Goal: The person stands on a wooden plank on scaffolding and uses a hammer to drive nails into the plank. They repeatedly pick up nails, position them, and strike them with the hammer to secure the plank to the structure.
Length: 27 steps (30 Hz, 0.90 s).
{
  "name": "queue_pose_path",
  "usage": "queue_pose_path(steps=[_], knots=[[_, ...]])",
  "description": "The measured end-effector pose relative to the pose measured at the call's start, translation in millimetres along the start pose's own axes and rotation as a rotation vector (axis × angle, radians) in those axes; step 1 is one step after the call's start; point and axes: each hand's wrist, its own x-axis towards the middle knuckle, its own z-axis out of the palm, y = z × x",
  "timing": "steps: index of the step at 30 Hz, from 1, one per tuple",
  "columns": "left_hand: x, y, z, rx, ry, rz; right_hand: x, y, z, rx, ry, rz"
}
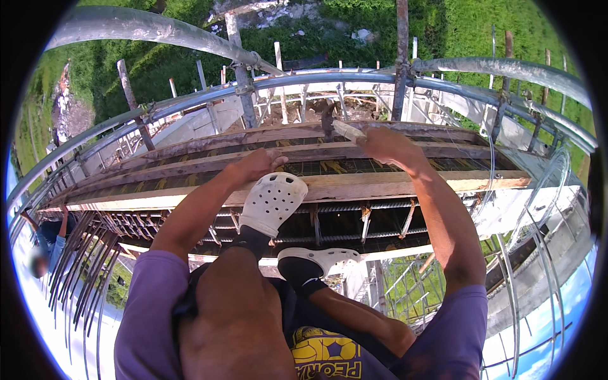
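My right hand is wrapped round the wooden handle of a hammer, its dark head raised at the far side of the formwork panel. At the panel's middle timber, my left hand is low, with fingers drawn together. Whatever they may pinch is too small to make out. My white clog presses against the near timber, just below the left hand. The other white clog stands lower, near the steel rebar cage inside the form.
Scaffold pipes curve across the far side, with grass far below. Vertical rebars stick out at the left, where another person is at work. Loose wire hangs over concrete at the right.
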Motion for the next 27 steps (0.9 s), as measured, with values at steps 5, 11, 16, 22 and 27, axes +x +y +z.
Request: queue_pose_path(steps=[5,11,16,22,27], knots=[[3.7,-6.4,4.8,0.016,-0.052,-0.068,-4.3,3.6,0.7,0.319,0.487,-0.066],[4.7,-8.7,4.0,0.016,-0.052,0.007,-0.9,10.2,4.6,-0.167,-0.249,0.006],[6.1,-4.5,-3.1,0.056,-0.066,-0.019,-0.6,23.4,-30.2,0.192,0.32,-0.036],[6.5,-6.8,-0.7,0.081,-0.065,-0.009,5.2,8.3,-7.2,0.155,0.363,-0.002],[4.1,-0.4,-2.9,0.06,-0.073,0.05,4.1,16.9,-23.4,-0.126,-0.167,0.096]])
